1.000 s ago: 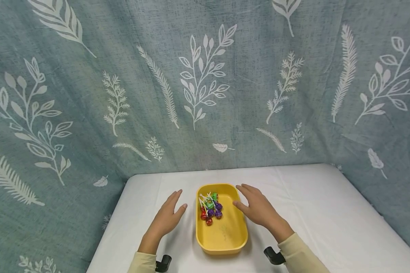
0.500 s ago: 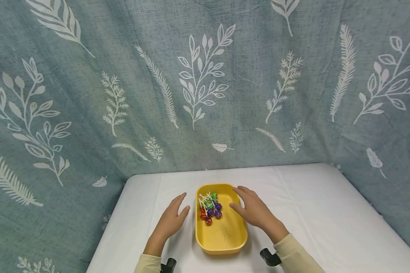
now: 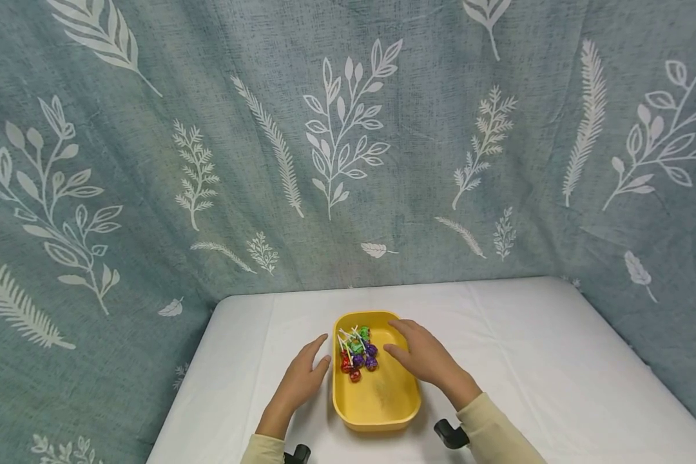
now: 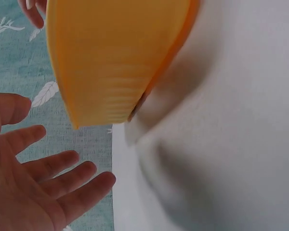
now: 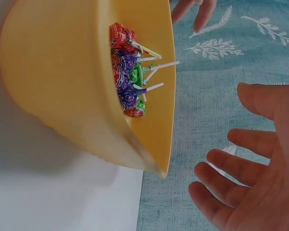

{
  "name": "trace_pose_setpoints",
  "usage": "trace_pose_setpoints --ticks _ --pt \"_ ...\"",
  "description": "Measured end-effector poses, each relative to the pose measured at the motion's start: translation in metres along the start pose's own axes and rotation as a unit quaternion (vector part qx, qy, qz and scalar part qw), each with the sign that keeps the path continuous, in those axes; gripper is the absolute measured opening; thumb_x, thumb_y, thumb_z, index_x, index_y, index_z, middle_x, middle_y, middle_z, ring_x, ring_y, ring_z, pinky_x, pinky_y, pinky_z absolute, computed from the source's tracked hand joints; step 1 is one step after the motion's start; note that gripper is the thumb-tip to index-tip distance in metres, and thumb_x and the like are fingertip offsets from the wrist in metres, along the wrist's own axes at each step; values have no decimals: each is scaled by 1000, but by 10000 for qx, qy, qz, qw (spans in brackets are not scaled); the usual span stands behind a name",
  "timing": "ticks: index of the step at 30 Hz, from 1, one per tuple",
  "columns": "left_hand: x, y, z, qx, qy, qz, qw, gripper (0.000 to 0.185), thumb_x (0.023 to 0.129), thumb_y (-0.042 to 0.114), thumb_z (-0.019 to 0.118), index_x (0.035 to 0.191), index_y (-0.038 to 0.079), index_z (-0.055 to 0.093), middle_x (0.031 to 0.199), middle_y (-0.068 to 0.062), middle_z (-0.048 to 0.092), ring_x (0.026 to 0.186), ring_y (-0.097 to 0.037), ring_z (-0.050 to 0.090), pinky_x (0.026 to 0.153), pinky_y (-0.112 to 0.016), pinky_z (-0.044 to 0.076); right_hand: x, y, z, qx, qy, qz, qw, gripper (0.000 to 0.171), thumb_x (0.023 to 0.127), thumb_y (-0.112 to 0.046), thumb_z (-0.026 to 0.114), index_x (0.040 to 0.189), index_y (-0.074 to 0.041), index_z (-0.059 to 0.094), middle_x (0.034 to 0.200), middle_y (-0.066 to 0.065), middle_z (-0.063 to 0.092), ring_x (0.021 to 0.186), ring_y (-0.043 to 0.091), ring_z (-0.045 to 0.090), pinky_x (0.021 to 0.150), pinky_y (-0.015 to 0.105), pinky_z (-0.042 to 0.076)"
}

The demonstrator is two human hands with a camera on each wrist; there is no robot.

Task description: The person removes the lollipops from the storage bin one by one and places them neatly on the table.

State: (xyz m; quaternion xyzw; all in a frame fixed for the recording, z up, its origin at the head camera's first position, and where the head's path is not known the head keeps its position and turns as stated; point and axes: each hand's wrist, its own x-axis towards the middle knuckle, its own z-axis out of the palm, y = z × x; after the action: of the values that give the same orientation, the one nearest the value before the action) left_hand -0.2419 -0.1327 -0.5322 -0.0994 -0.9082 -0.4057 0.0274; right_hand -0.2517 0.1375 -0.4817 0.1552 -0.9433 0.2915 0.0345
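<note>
Left hand: the left hand (image 3: 301, 380) has closed in from the open worktop (image 3: 528, 361) toward the tray (image 3: 377, 415) over the last second; its fingertips now lie just beside the tray's left wall. The head view cannot settle whether they touch it.
Left grip: fingers apart and straight, holding nothing; the left wrist view shows the palm (image 4: 19, 192) open beside the tray's outer wall (image 4: 111, 57).
Right hand: the right hand (image 3: 426, 361) has slid leftward from the tray's right rim and now hovers over the inside of the tray, thumb nearest the sweets.
Right grip: fingers spread and relaxed, on nothing; the right wrist view shows the fingers (image 5: 241, 168) apart from the rim (image 5: 166, 120).
Tray: yellow, standing in the same spot on the white worktop, between the two hands.
Lollipops: a small heap of red, purple and green lollipops (image 3: 356, 354) lies in the far left part of the tray, sticks pointing up and back; untouched.
Meaning: both hands are converging on the tray, the right closing on the heap, the left coming alongside the wall.
</note>
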Motion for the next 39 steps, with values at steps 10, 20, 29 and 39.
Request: trace_pose_setpoints --ticks 10,20,29,39 --pt "1 -2 10 -469 -159 -41 9988 49 105 20 51 152 7 45 149 -24 47 125 -48 54 101 -62 45 8 -7 7 113 -96 151 9998 52 97 -27 70 142 -3 57 141 20 56 131 40 51 109 56 39" --pt "1 -2 17 -538 -206 -244 9980 48 105 18 51 152 9 46 143 -27 51 121 -45 57 97 -60 47 16 -9 17 198 -306 206 9991 47 96 -22 71 137 -2 60 134 17 62 112 35 64 92 51 54" --pt "2 -2 22 -998 -212 -455 9937 47 104 15 52 151 10 47 138 -31 54 117 -46 61 94 -57 51 21 -9 24 372 -480 313 9977 45 96 -21 71 136 -2 61 133 17 62 112 36 64 90 51 55" --pt "3 -3 26 -1252 -214 -491 9907 48 104 13 51 151 10 46 136 -28 56 114 -42 64 89 -51 55 26 -9 33 333 -736 268 9964 41 93 -16 73 130 1 64 127 21 64 107 36 66 87 50 56"
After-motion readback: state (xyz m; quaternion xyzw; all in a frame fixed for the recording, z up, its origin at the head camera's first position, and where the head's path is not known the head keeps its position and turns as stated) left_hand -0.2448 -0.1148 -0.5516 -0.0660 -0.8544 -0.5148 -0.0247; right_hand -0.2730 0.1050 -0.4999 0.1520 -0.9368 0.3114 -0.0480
